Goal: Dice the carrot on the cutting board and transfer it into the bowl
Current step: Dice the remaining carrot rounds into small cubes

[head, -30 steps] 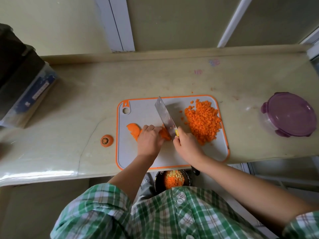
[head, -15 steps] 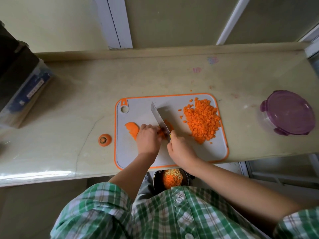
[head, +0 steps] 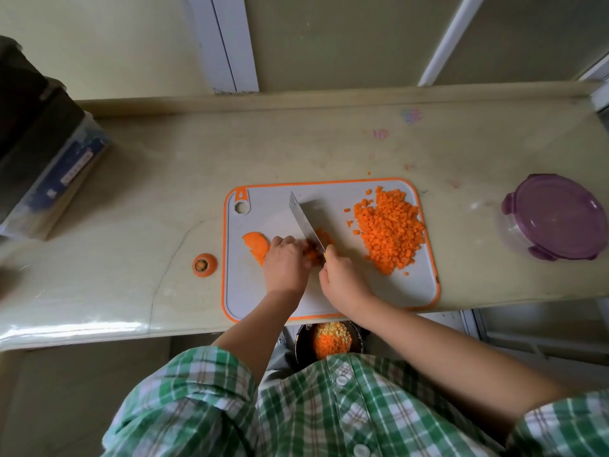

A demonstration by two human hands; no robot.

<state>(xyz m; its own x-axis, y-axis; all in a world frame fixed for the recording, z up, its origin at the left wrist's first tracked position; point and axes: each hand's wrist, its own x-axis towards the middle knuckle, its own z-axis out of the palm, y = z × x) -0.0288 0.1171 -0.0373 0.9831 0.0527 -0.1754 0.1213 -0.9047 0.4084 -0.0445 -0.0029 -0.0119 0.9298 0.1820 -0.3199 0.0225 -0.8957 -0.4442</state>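
**Head view.** A grey cutting board (head: 405,291) with an orange rim lies on a pale counter (head: 329,143), its near edge slightly overhanging the counter's front.

The left hand (head: 285,263) rests near the middle of the board. Its fingers are curled close together and bear down on a small bundle of carrot strips (head: 324,237); the fingertips are hidden beneath the knuckles.

The right hand (head: 342,278) grips the handle of a knife (head: 304,222). Its fingers are wrapped tightly round the handle, so only a sliver of yellow shows. The blade runs diagonally away toward the upper left and meets the strips just beside the left knuckles. A few cut pieces lie on the blade's right side.

Overlapping carrot slices (head: 257,245), not yet diced, lie just left of the left hand and touch it. A heap of diced carrot (head: 390,229) occupies the right half of the board, apart from the blade, with stray cubes along its margin.

A dark bowl (head: 301,341) stands below the counter's front edge, directly under the board. It is partly hidden by the person's green plaid shirt (head: 296,407) and holds orange and pale yellow dice.

A carrot stub (head: 204,265) sits on the counter just left of the board. A clear container with a purple lid (head: 557,216) stands at the far right, and a storage box (head: 56,173) at the far left.
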